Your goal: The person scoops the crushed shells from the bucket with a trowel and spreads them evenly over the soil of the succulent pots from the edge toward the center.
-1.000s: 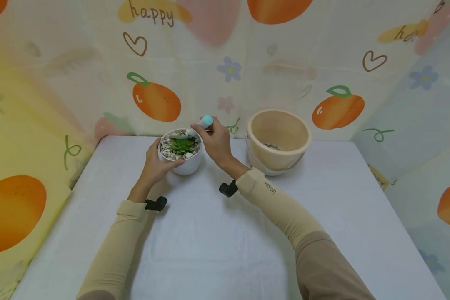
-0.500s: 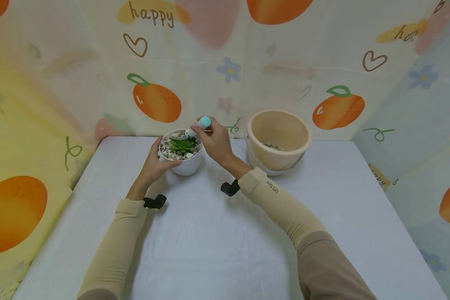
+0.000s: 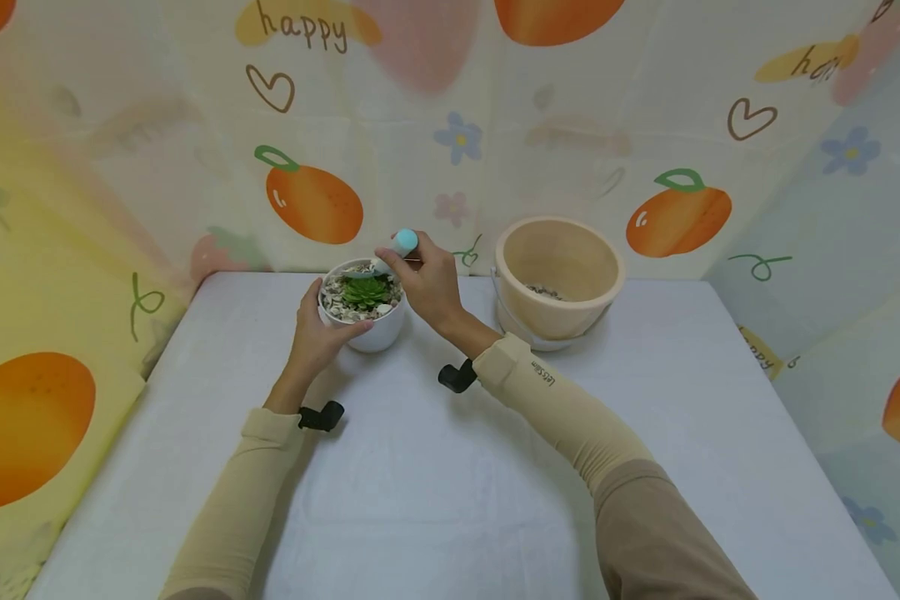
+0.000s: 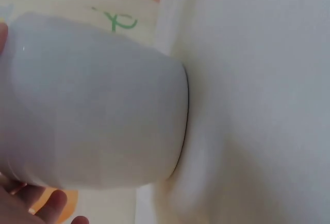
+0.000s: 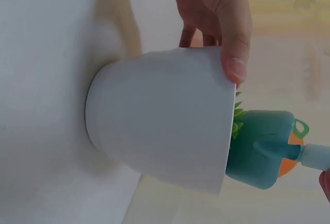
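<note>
A white flowerpot (image 3: 378, 335) stands upright on the table, filled with pale pebbles (image 3: 337, 303) around a green succulent (image 3: 363, 292). My left hand (image 3: 315, 337) grips the pot from its left side, thumb at the near rim; the right wrist view also shows this thumb (image 5: 236, 61). Above the far right of the rim, my right hand (image 3: 435, 287) holds a small trowel (image 5: 263, 149) by its white handle with a light blue end. In the right wrist view, the trowel's teal blade reaches down to the pot's mouth beside the leaves; its tip is hidden behind the rim.
To the right stands a larger cream bucket (image 3: 558, 312) with a white handle and some gravel (image 3: 544, 292) at its bottom. A white cloth covers the table (image 3: 420, 483). Behind it hangs a curtain (image 3: 562, 158) printed with oranges.
The trowel's handle end has shifted slightly left with my right hand. My left wrist has moved a little to the right while keeping its hold on the pot. The bucket has stayed put.
</note>
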Demonstrator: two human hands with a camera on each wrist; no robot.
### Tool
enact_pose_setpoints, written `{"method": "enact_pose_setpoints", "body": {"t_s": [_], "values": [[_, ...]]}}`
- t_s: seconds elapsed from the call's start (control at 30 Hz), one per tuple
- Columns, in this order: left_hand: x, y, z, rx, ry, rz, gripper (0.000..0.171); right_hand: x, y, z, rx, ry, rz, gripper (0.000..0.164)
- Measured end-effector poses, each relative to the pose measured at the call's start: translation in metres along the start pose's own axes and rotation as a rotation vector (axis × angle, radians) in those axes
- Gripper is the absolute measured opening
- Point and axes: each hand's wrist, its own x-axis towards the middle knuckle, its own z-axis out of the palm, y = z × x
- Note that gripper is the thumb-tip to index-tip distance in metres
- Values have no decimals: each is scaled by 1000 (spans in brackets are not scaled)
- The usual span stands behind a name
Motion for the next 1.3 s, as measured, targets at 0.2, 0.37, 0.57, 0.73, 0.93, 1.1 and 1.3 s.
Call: {"method": "enact_pose_setpoints", "body": {"t_s": [0.2,0.37,0.57,0.73,0.93,1.1,1.3], "values": [[-1,2,-4,22,-20,-26,106,1,-2,0,-4,-6,-10,27],[7,0,-19,-5,-145,-36,107,1,-2,0,1,-6,-3,26],[15,-3,-23,-5,-229,-52,110,-1,1,4,22,-8,11,26],[16,-7,-20,-16,-202,-62,109,-2,2,6,35,10,3,24],[11,-7,-14,-39,-153,-54,108,-4,0,8,18,-1,-49,27],[7,-7,-9,-40,-115,-61,109,-5,-3,8,-7,2,-87,27],[3,-4,-3,-35,-54,-64,112,-4,-6,7,-16,25,-88,28]]}}
